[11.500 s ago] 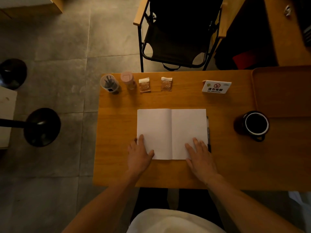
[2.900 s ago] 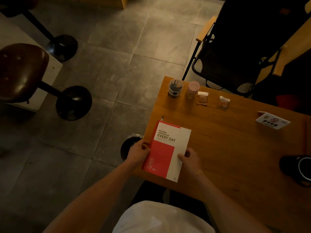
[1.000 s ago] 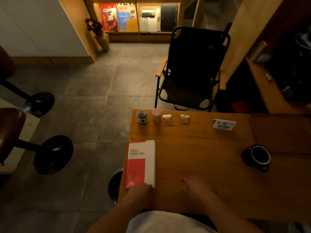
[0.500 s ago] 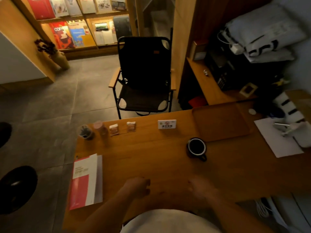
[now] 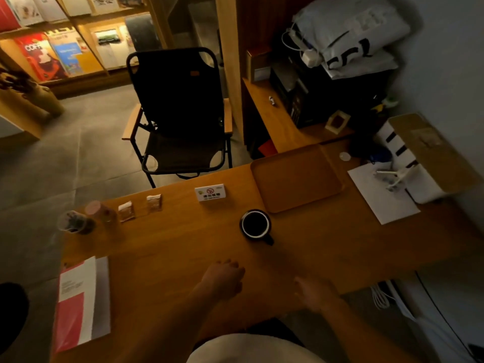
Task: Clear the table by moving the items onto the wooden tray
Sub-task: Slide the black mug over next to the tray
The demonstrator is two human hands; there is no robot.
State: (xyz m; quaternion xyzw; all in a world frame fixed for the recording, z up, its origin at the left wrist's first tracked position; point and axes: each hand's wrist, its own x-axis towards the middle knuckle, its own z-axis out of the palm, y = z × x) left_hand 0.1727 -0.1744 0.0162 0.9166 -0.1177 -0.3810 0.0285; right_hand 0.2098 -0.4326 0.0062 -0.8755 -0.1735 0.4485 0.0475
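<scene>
The wooden tray (image 5: 296,178) lies bare at the table's far right. A black mug (image 5: 255,225) stands just in front of the tray's near left corner. Left of the mug are a small white sign (image 5: 210,193), two brown sachets (image 5: 154,203) (image 5: 126,211), a pink-lidded bottle (image 5: 98,209) and a clear cup of dark sticks (image 5: 74,222). A closed red and white notebook (image 5: 81,302) lies at the near left edge. My left hand (image 5: 224,280) hovers over the table with loosely curled fingers, holding nothing. My right hand (image 5: 311,294) is beside it, relaxed and blurred.
A black folding chair (image 5: 180,113) stands beyond the table (image 5: 170,244). Right of the tray lie a white sheet (image 5: 382,195) and a white box with a metal piece (image 5: 419,176). A cluttered side counter (image 5: 277,119) runs behind the tray.
I closed the open notebook and laid it at the near left edge. My left hand let it go, and both hands moved right while my view swung toward the mug and tray.
</scene>
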